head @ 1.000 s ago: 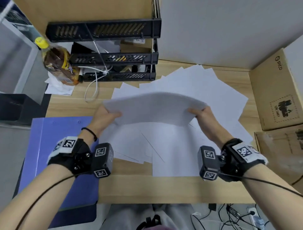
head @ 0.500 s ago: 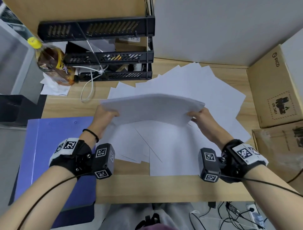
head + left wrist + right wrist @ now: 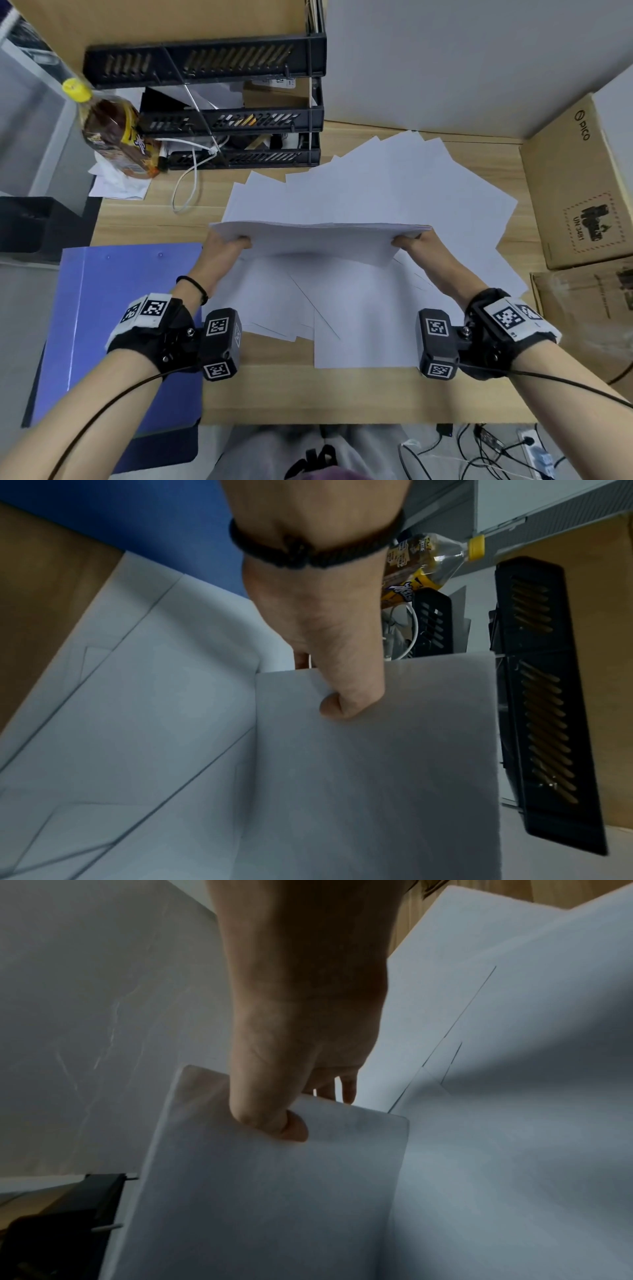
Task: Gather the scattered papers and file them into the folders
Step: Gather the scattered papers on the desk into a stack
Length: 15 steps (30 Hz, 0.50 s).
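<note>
The left hand [image 3: 222, 245] is clamped on the left short edge of a stack of sheets [image 3: 318, 241], thumb on the near face and fingers hidden behind, as the left wrist view shows. The right hand [image 3: 416, 245] is pinched on the opposite edge in the same way, its thumb pressed flat on the paper. Between the two grips the stack is held clear of the desk [image 3: 308, 394], above the middle of the loose papers.

Against the view a second ago, the stack has been tipped from a slanted, face-up hold to nearly upright, so that mostly its top edge is now presented to the head camera. This is judged to be a squaring move: the lower edge is probably about to be tapped on the desk to align the sheets.

Many scattered papers [image 3: 411, 192] are left fanned across the middle and toward the far right corner of the desk, so gathering is judged only partly done. The blue folder [image 3: 113, 325] lies at the near left corner, overhanging the left edge, with nothing seen filed yet. A black tray rack [image 3: 222, 116] and a bottle [image 3: 113, 130] stand at the far left corner.
</note>
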Available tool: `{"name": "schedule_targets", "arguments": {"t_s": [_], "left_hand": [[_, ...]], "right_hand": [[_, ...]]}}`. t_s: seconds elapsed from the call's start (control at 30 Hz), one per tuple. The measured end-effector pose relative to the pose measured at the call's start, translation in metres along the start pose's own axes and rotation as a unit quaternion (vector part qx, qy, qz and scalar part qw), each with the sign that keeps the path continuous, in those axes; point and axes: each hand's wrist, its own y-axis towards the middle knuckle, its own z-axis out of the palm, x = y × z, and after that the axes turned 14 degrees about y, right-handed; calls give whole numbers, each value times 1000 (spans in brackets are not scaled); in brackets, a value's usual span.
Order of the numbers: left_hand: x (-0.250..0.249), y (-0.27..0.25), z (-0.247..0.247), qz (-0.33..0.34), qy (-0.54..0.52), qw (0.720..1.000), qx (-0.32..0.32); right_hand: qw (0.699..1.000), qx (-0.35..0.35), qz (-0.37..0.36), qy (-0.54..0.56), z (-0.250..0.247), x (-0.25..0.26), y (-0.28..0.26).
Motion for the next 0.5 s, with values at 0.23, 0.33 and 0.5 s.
{"name": "schedule_targets", "arguments": {"t_s": [0.23,0.33,0.5], "left_hand": [[-3,7,-11,-12,-20,1000,-9],[-8,16,-26,-17,-102,994,-26],[-13,8,-23,-19,-250,966,63]], "right_hand": [[1000,3,-25,-5,-5,5,-2],[997,-18,-43,60,-5,19,0],[980,-72,-38,183,2,24,7]]}}
